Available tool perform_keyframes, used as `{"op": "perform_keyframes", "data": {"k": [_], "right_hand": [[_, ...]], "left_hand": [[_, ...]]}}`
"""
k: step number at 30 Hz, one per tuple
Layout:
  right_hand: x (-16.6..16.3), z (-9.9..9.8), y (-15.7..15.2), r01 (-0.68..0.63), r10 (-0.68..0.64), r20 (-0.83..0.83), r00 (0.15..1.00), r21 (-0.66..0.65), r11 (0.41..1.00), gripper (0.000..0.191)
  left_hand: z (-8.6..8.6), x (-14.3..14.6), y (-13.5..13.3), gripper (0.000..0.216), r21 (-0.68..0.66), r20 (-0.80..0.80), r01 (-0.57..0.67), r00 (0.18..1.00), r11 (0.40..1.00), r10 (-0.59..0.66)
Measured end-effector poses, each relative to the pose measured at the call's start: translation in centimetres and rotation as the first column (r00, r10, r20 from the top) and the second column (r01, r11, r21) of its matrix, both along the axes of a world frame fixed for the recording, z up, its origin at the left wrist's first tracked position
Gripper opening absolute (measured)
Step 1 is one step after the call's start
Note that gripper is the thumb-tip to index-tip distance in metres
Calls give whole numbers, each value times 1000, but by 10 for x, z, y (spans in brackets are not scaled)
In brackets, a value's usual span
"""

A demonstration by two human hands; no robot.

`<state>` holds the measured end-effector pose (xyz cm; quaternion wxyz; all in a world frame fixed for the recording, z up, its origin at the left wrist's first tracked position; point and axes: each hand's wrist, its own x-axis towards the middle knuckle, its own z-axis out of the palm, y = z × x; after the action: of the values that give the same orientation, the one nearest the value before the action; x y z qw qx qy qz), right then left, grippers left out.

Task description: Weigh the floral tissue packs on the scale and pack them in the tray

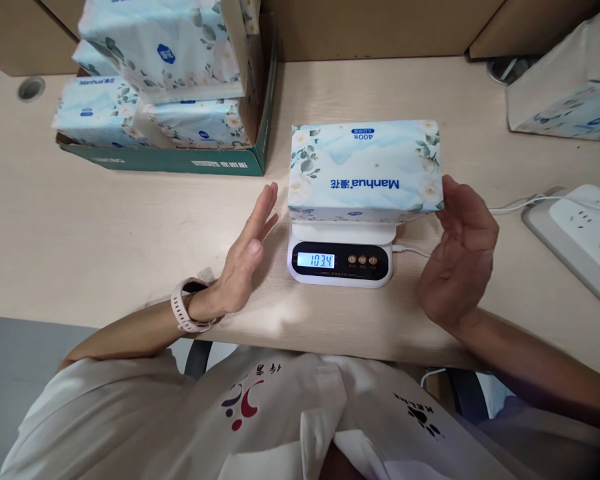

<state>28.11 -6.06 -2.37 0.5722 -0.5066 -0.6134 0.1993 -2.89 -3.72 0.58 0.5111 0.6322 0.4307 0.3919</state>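
Note:
A pale blue tissue pack (364, 170) with flower print and the word Manhua lies on a small white scale (341, 257) whose lit display reads 103.4. My left hand (245, 257) stands flat and open just left of the pack, a small gap from it, with a pink watch on the wrist. At the pack's right end, my right hand (460, 247) is open with curved fingers, its fingertips at or touching the pack's edge. Neither hand grips anything.
A green cardboard tray (180, 160) at the back left holds several stacked tissue packs. Another tissue pack (570, 87) lies at the back right. A white power strip (585, 233) sits at the right, a white cable running to the scale. The light wooden desk (80, 227) ends near my body.

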Motion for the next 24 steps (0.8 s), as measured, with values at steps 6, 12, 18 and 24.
{"op": "perform_keyframes", "data": {"k": [6, 12, 18, 24], "right_hand": [[1, -1, 0, -21, 22, -27, 999, 21, 1000, 59], [5, -6, 3, -83, 84, -8, 996, 106, 991, 60], [4, -6, 5, -84, 90, -53, 994, 109, 990, 58], [11, -10, 5, -123, 122, 81, 989, 18, 992, 71]], "left_hand": [[-4, -2, 0, 73, 25, 27, 25, 999, 999, -26], [-23, -5, 4, 78, 136, 114, 91, 988, 987, -107], [-25, -6, 4, 74, 122, 135, 109, 983, 987, -125], [-24, -7, 7, 78, 87, 139, 133, 980, 987, -145]]}}
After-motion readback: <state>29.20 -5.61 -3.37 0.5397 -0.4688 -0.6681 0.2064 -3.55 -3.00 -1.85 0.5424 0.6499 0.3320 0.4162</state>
